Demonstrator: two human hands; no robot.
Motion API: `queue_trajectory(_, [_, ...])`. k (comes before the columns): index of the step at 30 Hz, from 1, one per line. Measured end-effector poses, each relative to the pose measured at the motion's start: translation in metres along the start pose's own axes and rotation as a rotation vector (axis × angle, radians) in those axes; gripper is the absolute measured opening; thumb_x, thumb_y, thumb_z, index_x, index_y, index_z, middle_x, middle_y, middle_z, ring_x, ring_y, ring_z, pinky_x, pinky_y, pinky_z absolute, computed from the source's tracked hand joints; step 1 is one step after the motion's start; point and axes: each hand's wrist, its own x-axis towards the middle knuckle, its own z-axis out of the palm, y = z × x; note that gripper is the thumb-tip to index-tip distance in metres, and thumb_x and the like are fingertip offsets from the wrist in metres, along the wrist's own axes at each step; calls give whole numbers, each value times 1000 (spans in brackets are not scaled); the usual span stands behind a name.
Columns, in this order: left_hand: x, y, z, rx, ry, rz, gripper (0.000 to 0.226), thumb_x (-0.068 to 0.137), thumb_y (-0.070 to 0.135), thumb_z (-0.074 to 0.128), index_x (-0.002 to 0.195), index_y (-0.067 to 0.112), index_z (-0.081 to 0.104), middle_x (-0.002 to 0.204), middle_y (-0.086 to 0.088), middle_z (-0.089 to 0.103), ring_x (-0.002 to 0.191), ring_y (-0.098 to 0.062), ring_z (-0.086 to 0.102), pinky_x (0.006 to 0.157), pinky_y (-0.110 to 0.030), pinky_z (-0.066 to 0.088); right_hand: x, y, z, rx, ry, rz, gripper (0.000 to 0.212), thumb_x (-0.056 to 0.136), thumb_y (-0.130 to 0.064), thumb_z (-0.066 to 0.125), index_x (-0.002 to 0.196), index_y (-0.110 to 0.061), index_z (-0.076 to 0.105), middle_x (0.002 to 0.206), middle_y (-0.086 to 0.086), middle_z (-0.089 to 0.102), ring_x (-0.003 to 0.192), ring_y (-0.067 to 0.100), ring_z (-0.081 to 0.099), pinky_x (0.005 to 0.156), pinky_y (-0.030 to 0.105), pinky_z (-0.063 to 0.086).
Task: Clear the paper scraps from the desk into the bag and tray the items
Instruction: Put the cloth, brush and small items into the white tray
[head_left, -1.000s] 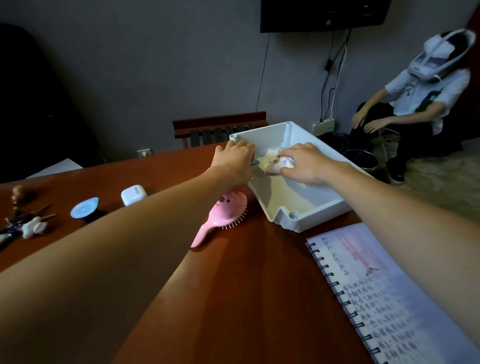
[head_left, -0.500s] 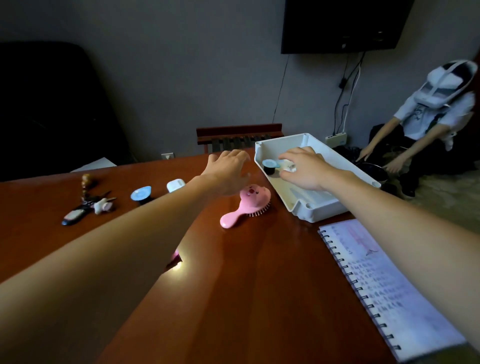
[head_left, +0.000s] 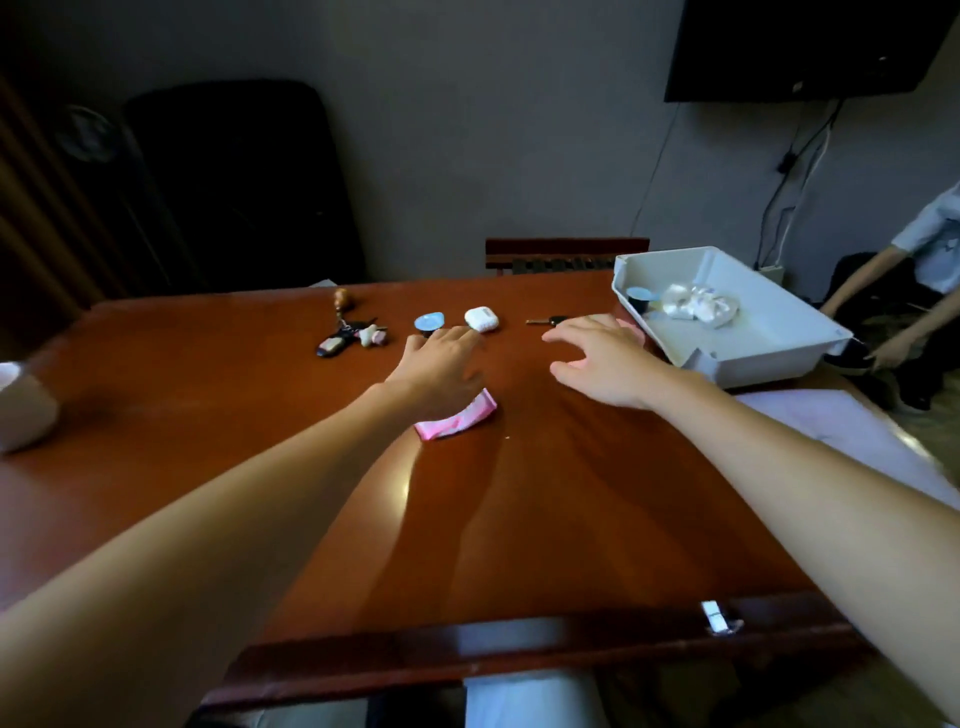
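Observation:
The white tray (head_left: 769, 358) sits at the desk's far right; inside lie crumpled white paper (head_left: 696, 304) and a small blue-lidded cup (head_left: 638, 296). My left hand (head_left: 441, 364) hovers with fingers extended toward a second blue-lidded cup (head_left: 429, 322) and a white earbud case (head_left: 481, 318); it holds nothing. A pink item (head_left: 457, 417) lies partly under my left wrist. My right hand (head_left: 602, 358) is spread over the desk left of the tray, holding nothing. A single key (head_left: 550, 320) lies just beyond its fingers.
A bunch of keys with charms (head_left: 348, 332) lies at the far left of the items. A white object (head_left: 21, 410) sits at the desk's left edge, a notebook (head_left: 852, 431) at the right edge. A seated person (head_left: 914, 291) is beyond the tray.
Both hands have left the tray and moved left over the desk. The small cup and the paper stay in the tray. My view has swung left and back.

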Motion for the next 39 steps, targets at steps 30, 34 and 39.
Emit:
queue_trajectory(30, [-57,-140,23,-141,123,-297,46,92,31,52,137,24,48,160,-1,24,146,-24,21,116,-47,15,50,-99,109,112,185,-129,30,92,-43,62,118,-29,64,124,-10,61,115,12,46,88,24,40])
queue_trajectory(34, [-38,-154,21,-132,167,-290,49,90,27,52,139,25,46,162,-3,21,149,-21,14,118,-46,11,67,-102,118,122,220,-124,30,92,-43,62,116,-25,64,121,-8,62,110,14,47,89,27,42])
queue_trajectory(39, [-7,-168,16,-86,91,-296,61,89,27,53,148,25,38,165,-2,10,152,-21,1,120,-45,3,76,-99,126,135,245,-131,29,92,-46,61,115,-28,63,121,-9,61,108,12,47,90,28,42])
